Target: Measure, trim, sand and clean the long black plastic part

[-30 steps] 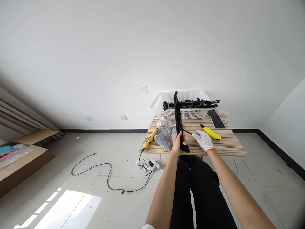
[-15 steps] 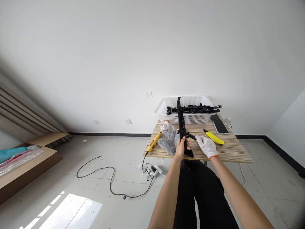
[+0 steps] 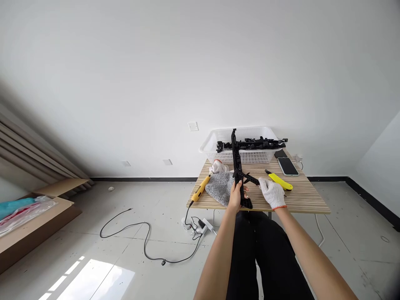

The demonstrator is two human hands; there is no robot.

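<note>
My bare left hand [image 3: 236, 194] is wrapped round the lower part of a long black plastic part [image 3: 236, 155], which stands tilted upward over the front of the table. A short black branching piece [image 3: 249, 178] sticks out from it to the right. My right hand [image 3: 272, 193], in a white knit glove with an orange cuff, is closed at the outer end of that branching piece. Whether the piece is joined to the long part, I cannot tell. A yellow utility knife [image 3: 280, 182] lies just beyond the gloved hand. Left of the long part rests a grey cloth [image 3: 219, 188].
Behind stands a white plastic basket [image 3: 212, 139] with several black parts [image 3: 261, 143]. A yellow corded tool [image 3: 200, 188] and a white glove [image 3: 218, 166] lie on the table's left side. A phone [image 3: 288, 166] lies at right. A power strip [image 3: 204, 227] and cable are on the floor.
The black branching piece shows longer beside the long part and sits at a slightly different angle. My gloved hand has moved very slightly. The view has shifted a little.
</note>
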